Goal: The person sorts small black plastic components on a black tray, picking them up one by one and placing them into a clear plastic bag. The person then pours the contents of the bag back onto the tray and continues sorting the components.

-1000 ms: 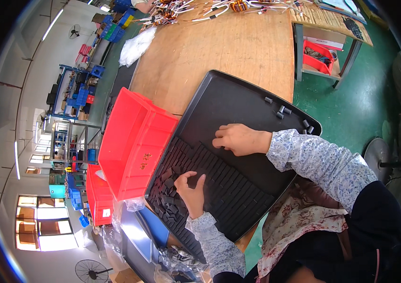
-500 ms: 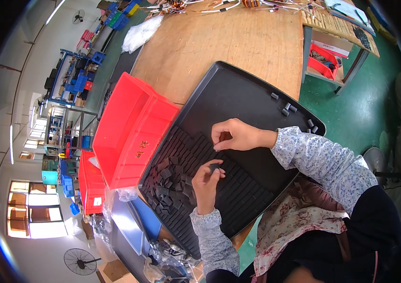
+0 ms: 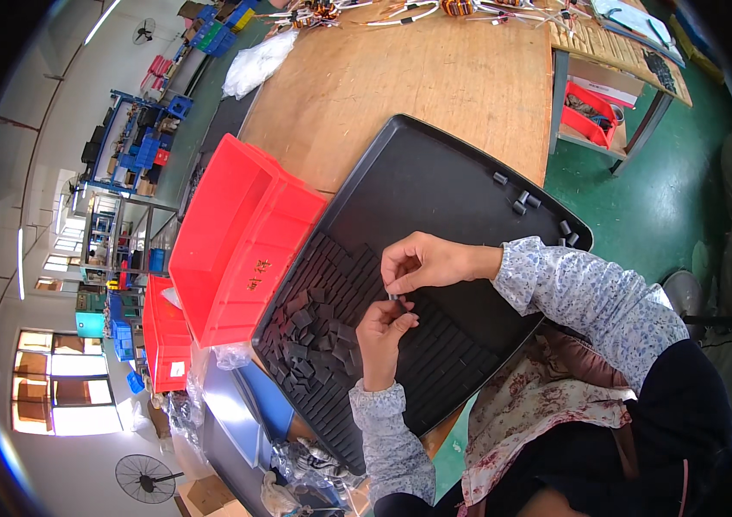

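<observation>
Over a black tray (image 3: 422, 168) my two hands meet, fingertips almost touching. My left hand (image 3: 379, 345) is closed, thumb and fingers pinching a small black piece (image 3: 396, 298), mostly hidden by the fingers. From the right, my right hand (image 3: 430, 262) reaches in with thumb and forefinger pressed together on the same piece. Beneath them, small black blocks (image 3: 450, 345) lie side by side in slanting rows on the tray. Left of my left hand, loose flat black pieces (image 3: 304, 332) are heaped on top of the rows.
Several short dark grey cylinders (image 3: 521, 203) lie by the tray's far right edge. A red bin (image 3: 245, 250) stands against its left side, another red bin (image 3: 166, 336) beyond. The wooden table (image 3: 400, 69) bears wired coils (image 3: 461, 7) at its far edge.
My right hand has moved down and left until its fingertips met those of my left hand at the small black piece. My left hand has shifted slightly, its thumb turning.
</observation>
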The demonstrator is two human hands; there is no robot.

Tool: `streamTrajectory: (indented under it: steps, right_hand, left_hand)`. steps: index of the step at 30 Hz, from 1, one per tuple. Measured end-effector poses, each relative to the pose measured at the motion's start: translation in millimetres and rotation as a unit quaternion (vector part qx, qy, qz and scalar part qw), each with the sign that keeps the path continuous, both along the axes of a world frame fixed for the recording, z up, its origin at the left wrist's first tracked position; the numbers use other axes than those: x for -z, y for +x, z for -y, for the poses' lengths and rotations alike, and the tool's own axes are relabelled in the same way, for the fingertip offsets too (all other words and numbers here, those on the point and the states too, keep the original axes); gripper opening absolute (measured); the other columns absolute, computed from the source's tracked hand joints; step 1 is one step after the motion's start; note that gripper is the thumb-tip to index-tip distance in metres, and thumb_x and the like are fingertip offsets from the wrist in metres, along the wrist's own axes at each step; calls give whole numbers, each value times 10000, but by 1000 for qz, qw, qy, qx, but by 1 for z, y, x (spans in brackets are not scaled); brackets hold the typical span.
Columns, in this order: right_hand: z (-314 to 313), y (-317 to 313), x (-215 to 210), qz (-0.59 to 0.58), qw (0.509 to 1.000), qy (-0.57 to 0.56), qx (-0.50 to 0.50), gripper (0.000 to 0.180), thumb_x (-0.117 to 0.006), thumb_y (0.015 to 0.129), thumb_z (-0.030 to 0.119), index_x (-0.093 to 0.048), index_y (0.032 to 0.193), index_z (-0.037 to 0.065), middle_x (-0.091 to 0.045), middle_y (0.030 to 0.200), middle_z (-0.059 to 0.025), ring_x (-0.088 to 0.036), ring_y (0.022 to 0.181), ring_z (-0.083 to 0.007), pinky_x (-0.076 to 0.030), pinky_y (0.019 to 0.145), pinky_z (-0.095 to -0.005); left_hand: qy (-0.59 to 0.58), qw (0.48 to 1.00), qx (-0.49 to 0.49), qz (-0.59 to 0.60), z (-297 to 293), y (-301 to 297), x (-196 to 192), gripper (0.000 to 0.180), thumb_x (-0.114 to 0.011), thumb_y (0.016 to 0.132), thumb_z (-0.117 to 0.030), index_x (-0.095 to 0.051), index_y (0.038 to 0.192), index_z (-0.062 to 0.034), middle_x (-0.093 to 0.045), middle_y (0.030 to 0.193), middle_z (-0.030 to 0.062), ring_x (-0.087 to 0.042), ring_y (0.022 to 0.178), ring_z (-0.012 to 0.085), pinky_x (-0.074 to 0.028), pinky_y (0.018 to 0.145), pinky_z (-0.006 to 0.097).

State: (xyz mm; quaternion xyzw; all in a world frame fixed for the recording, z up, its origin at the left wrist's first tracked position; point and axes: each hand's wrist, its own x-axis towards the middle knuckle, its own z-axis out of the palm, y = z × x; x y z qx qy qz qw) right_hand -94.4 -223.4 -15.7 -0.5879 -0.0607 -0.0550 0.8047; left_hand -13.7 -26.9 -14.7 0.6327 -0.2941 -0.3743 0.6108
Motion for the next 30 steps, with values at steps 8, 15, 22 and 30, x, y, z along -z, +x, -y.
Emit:
streamTrajectory:
  steps: [8, 15, 22, 30]
  right_hand:
    - [-7, 1, 5, 14, 996, -91, 20, 48, -678, 864, 13, -631, 860, 3, -650, 827, -28, -628, 754, -103, -505, 681, -259]
    - [-5, 0, -1, 203, 914, -336, 99, 113, -722, 714, 30, -663, 808, 8, -650, 837, -93, -640, 844, -273, -506, 746, -367]
    - [23, -19, -20, 115, 812, -483, 308, 134, -702, 789, 131, -637, 897, 82, -644, 916, -63, -611, 907, -278, -501, 805, -381]
    - [90, -116, -7, -55, 636, -715, 284, 223, -703, 789, 220, -611, 898, 49, -589, 926, -76, -583, 935, -265, -499, 824, -367]
  left_hand:
    - [29, 999, -1, -17, -3, 1, -2, 189, -699, 890, -118, -619, 984, 25, -678, 945, 118, -662, 766, 151, -553, 736, 264]
    - [9, 1000, -13, -16, -4, 3, 3, 279, -695, 900, -153, -627, 1092, 38, -681, 962, 110, -661, 794, 153, -550, 765, 265]
    - [36, 999, -27, 29, 1, 1, -9, 335, -638, 943, -184, -611, 1205, 23, -686, 1024, 124, -655, 809, 147, -540, 769, 270]
    - [16, 985, -31, 167, 29, 39, -36, 300, -594, 948, -95, -605, 1230, 9, -684, 1046, 103, -640, 848, 141, -515, 801, 269]
